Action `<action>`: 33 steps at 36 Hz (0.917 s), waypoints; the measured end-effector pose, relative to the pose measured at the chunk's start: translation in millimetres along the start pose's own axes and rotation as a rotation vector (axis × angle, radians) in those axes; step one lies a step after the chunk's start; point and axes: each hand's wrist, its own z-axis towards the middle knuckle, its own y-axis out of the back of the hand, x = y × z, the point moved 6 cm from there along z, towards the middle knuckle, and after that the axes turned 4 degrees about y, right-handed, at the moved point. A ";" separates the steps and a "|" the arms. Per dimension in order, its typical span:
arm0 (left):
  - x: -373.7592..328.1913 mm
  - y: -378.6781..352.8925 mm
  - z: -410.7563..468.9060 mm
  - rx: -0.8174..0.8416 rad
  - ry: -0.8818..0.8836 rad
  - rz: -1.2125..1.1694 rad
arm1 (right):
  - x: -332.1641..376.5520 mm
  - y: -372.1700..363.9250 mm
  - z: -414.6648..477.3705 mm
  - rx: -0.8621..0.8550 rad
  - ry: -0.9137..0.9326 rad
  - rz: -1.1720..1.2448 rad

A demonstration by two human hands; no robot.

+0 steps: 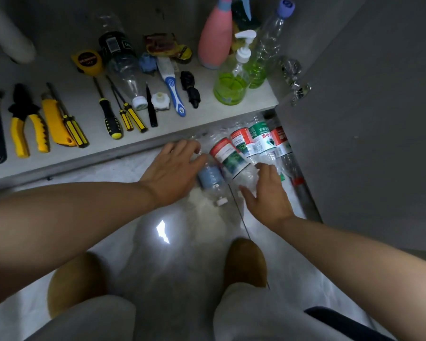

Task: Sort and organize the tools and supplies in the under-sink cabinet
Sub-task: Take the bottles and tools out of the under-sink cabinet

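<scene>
Neck of crumpled bottle hidden by gripping right hand; left hand spread over blue bottle.

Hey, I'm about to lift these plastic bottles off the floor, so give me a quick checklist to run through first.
1. Left hand grip: the left hand rests on the blue-label bottle with fairly straight fingers, not curled round it. Not ok.
2. Right hand grip: the right hand grips the red-label bottle by its clear end. Ok.
3. Cap: the blue-label bottle's white cap is on. Ok.
4. Access: the cabinet door stands open. Ok.
5. Room on the cabinet shelf: tools and bottles cover most of it. Cannot tell.
</scene>
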 end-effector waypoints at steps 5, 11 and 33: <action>-2.8 -49.8 2.8 0.462 0.060 -0.032 | -27.7 9.5 9.2 -0.101 -0.290 0.115; -16.3 -73.4 10.4 0.627 0.060 -0.029 | -32.9 13.2 29.7 -0.085 -0.388 0.110; -3.3 -58.1 6.8 0.677 0.066 -0.160 | -16.9 36.0 48.3 -0.031 -0.242 -0.248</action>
